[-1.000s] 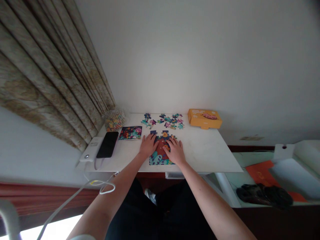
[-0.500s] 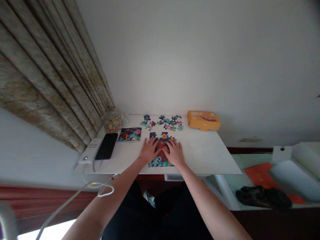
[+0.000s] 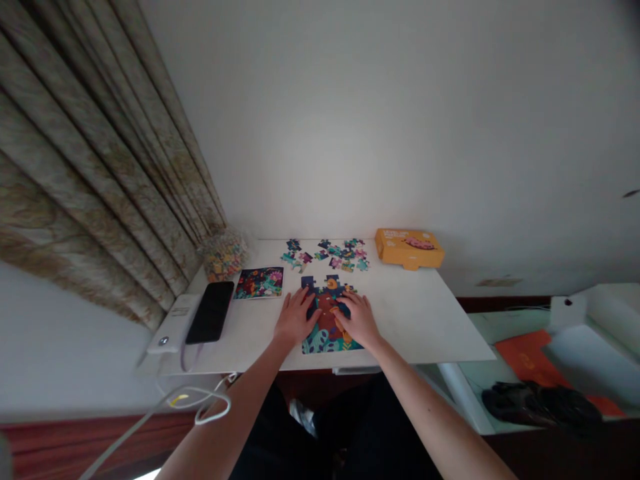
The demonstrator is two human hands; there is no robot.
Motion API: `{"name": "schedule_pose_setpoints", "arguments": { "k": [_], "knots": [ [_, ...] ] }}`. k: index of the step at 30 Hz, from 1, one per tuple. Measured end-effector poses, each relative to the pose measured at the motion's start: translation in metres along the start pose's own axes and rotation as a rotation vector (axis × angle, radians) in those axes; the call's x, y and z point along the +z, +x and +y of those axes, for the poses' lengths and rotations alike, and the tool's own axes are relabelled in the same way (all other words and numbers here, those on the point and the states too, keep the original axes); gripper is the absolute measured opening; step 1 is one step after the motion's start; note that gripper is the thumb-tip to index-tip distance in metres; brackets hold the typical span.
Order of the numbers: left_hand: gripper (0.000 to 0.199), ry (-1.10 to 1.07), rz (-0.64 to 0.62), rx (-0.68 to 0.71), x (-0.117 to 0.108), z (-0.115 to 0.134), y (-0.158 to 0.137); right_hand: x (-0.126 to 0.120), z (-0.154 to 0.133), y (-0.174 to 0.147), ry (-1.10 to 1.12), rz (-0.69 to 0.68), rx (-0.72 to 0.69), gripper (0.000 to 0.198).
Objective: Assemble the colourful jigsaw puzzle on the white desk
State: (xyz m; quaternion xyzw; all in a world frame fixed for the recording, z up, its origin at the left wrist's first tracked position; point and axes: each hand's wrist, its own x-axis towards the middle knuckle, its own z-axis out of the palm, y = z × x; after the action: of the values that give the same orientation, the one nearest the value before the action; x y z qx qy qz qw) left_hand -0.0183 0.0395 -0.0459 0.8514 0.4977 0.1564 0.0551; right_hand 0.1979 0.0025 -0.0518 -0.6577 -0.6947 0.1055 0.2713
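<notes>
A partly joined jigsaw puzzle (image 3: 327, 321) lies on the white table near its front edge, with a reddish-brown figure in the middle and teal leaves along the bottom. My left hand (image 3: 296, 319) rests on its left side, fingers stretched out and pointing away from me. On the right side lies my right hand (image 3: 360, 320), also flat with its fingers spread. Both hands cover parts of the puzzle. Loose puzzle pieces (image 3: 345, 252) are scattered behind it. To the left sits a small printed picture card (image 3: 259, 283) in similar colours.
A yellow box (image 3: 410, 249) stands at the back right of the table (image 3: 425, 320). A clear bag of small pieces (image 3: 223, 255), a black phone (image 3: 211, 312) and a white power bank (image 3: 173, 325) with cables are on the left. A low glass shelf holds shoes (image 3: 540, 403).
The view has shifted, so the table appears slightly lower. My hands have moved a little farther apart, showing more of the puzzle's middle.
</notes>
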Motion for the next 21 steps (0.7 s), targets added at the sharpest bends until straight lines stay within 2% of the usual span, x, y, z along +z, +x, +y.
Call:
{"name": "schedule_pose_setpoints", "arguments": {
  "k": [4,9,15,18,21],
  "knots": [
    [0.047,-0.01,-0.03,-0.011,-0.001,0.001,0.0,-0.008,0.006,0.028,-0.02,-0.044,-0.016,0.022],
    [0.044,-0.041,-0.022,-0.021,0.0,0.0,0.002,-0.008,0.014,0.11,-0.085,-0.054,-0.002,0.021],
    [0.043,-0.067,-0.033,-0.033,-0.003,0.001,0.003,0.014,0.009,0.218,-0.129,-0.072,0.088,0.033],
    [0.041,-0.083,-0.04,-0.048,-0.004,0.002,0.003,0.028,0.008,0.246,-0.165,-0.129,0.163,0.039],
    [0.041,-0.098,-0.038,-0.059,-0.006,0.003,0.004,0.041,0.012,0.26,-0.149,-0.142,0.191,0.037]
  ]
}}
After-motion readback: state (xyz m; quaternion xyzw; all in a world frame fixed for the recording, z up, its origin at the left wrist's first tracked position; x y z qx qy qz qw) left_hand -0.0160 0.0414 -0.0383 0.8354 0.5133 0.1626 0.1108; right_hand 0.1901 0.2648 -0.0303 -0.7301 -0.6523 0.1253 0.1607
